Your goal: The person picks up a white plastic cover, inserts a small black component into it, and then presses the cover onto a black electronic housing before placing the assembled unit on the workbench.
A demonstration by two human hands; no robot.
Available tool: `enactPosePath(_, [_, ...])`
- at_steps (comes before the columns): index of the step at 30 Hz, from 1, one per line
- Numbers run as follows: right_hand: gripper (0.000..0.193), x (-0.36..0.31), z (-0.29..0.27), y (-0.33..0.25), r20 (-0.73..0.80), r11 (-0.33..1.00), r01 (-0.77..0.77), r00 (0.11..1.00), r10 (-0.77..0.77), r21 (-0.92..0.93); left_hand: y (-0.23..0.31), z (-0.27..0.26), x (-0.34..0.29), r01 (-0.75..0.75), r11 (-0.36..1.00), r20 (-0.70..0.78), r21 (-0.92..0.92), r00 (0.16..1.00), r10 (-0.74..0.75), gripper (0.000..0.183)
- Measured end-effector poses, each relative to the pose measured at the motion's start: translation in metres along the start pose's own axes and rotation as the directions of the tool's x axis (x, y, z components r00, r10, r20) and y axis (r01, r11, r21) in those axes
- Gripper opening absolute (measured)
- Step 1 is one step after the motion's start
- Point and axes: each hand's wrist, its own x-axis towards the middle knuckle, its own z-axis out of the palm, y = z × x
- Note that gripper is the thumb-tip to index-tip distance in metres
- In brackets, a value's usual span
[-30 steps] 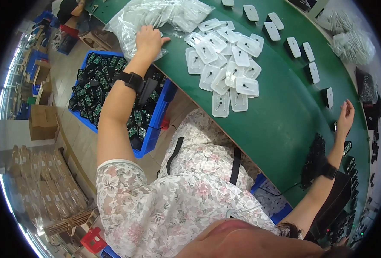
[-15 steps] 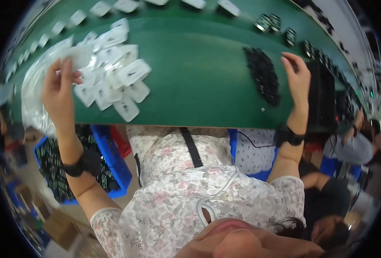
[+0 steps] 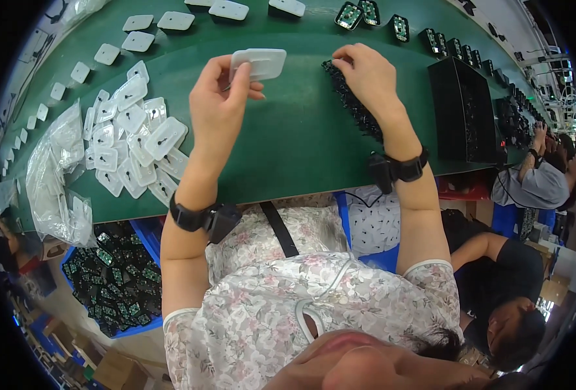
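My left hand point(image 3: 220, 91) is raised over the green table, thumb and fingers closed on a white plastic cover point(image 3: 265, 64); a second white edge shows right behind it. To its left lies a loose pile of similar white covers point(image 3: 132, 120), several with a small black piece in the middle. My right hand point(image 3: 369, 75) reaches down to the top end of a long heap of small black parts point(image 3: 353, 104). Its thumb and index finger are pinched together at the heap; what is between them is too small to make out.
A clear plastic bag point(image 3: 57, 169) lies left of the covers. White-topped black cases point(image 3: 138, 41) and open cases with green circuit boards point(image 3: 400, 28) line the far side. A black box point(image 3: 447, 110) stands at right. Below sit a blue crate point(image 3: 116, 335) of circuit-board pieces and co-workers.
My left hand has moved right, away from the pile, with the white cover. My right hand has come left onto the black heap. The whole view has shifted.
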Motion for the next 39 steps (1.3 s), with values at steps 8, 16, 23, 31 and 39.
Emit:
enactPosePath(8, [0.008,0.009,0.029,-0.002,0.01,0.988,0.055,0.998,-0.054,-0.144,-0.028,0.003,-0.004,0.11,0.991,0.01,-0.078,0.994,-0.109,0.017])
enactPosePath(16, [0.008,-0.002,0.005,-0.019,-0.154,0.997,0.069,0.986,-0.063,0.034,-0.017,0.01,-0.012,0.106,0.985,0.027,-0.139,0.994,-0.103,0.02])
enactPosePath(23, [0.012,-0.018,-0.012,-0.063,0.274,0.4,-0.264,0.961,0.034,0.878,-0.014,0.016,-0.018,0.085,0.994,0.07,0.072,0.994,-0.09,0.014])
enactPosePath(31, [0.011,-0.03,-0.007,-0.071,0.286,0.393,-0.276,0.958,0.035,0.877,-0.01,0.016,-0.025,-0.073,0.959,0.172,0.272,0.985,0.026,0.011])
enactPosePath(39, [0.008,-0.028,-0.013,-0.063,0.294,0.57,-0.221,0.955,-0.037,0.791,-0.01,0.015,-0.025,-0.094,0.968,0.113,0.234,0.991,0.069,0.01])
